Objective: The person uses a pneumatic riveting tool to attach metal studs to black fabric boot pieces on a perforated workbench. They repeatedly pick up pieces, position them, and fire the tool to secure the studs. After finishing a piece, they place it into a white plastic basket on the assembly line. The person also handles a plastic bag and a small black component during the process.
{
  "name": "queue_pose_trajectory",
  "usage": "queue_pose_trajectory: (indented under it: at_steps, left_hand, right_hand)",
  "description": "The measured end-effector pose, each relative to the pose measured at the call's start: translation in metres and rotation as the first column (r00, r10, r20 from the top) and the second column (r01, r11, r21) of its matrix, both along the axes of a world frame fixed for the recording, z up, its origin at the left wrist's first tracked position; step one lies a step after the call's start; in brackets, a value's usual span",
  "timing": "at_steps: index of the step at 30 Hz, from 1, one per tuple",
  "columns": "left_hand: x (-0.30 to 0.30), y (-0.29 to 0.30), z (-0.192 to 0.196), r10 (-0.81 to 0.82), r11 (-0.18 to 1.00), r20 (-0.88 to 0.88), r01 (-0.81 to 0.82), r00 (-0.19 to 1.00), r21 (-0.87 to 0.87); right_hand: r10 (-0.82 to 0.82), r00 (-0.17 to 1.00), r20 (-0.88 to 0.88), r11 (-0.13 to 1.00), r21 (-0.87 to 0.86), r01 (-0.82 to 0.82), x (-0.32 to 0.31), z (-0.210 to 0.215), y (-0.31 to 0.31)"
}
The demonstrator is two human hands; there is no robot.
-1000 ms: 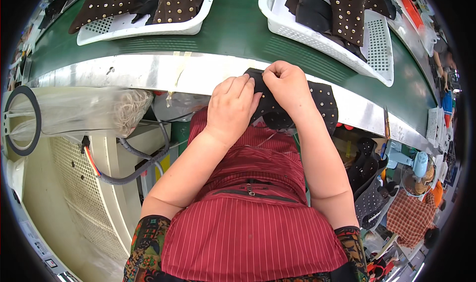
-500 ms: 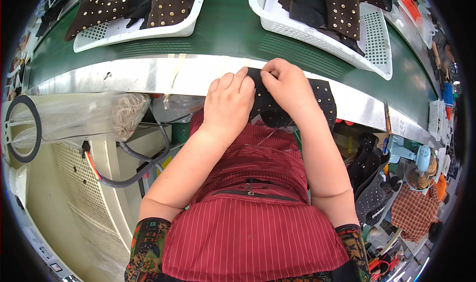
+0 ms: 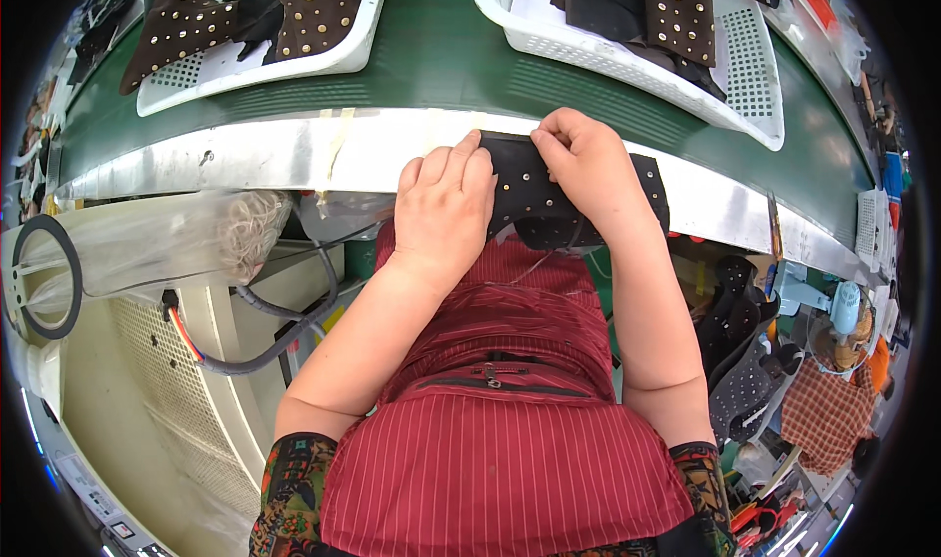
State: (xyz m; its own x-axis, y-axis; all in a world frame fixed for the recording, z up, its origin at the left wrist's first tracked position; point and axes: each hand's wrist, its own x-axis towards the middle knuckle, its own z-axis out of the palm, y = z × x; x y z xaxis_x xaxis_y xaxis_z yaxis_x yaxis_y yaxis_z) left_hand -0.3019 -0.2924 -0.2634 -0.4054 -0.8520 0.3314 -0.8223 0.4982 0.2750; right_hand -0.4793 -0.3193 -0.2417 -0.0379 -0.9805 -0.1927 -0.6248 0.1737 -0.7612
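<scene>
A dark studded leather piece (image 3: pixel 534 190) lies over the metal edge (image 3: pixel 294 160) of a green conveyor belt (image 3: pixel 441 57). My left hand (image 3: pixel 443 209) presses flat on its left part, fingers together. My right hand (image 3: pixel 588 170) pinches its upper edge with fingertips and covers its middle. The piece's right end shows beyond my right wrist, and a lower flap hangs toward my red striped apron (image 3: pixel 500 430).
Two white perforated baskets (image 3: pixel 323 57) (image 3: pixel 755 77) with several brown and black studded pieces ride on the belt. A clear plastic bag (image 3: pixel 176 243) and black cables (image 3: pixel 284 332) hang at my left. More studded pieces (image 3: pixel 745 361) and a checked cloth (image 3: pixel 823 410) are at my right.
Both baskets have drifted left along the belt. My hands stay on the studded piece, with only slight finger shifts at its upper edge.
</scene>
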Motion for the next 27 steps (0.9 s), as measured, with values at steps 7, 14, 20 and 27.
queue_pose_trajectory:
  at_steps: [7, 14, 20, 27]
  left_hand:
    - [-0.003, -0.001, 0.001, 0.004, 0.999, 0.100, -0.001, 0.995, -0.033]
    - [-0.008, -0.002, 0.003, 0.008, 0.999, 0.125, -0.002, 0.992, -0.053]
    - [-0.014, -0.003, 0.018, -0.009, 1.000, 0.325, 0.003, 0.946, 0.020]
    - [-0.017, -0.002, 0.022, -0.015, 0.996, 0.365, -0.017, 0.931, 0.082]
  right_hand:
    - [0.010, 0.983, -0.182, 0.996, -0.088, -0.026, 0.005, 0.001, 0.000]
    - [0.047, 0.935, -0.350, 0.984, -0.147, -0.104, 0.011, -0.002, 0.000]
    - [0.062, 0.938, -0.342, 0.974, -0.183, -0.131, 0.009, 0.002, 0.011]
    - [0.034, 0.947, 0.319, 0.982, 0.167, -0.092, -0.012, 0.005, 0.075]
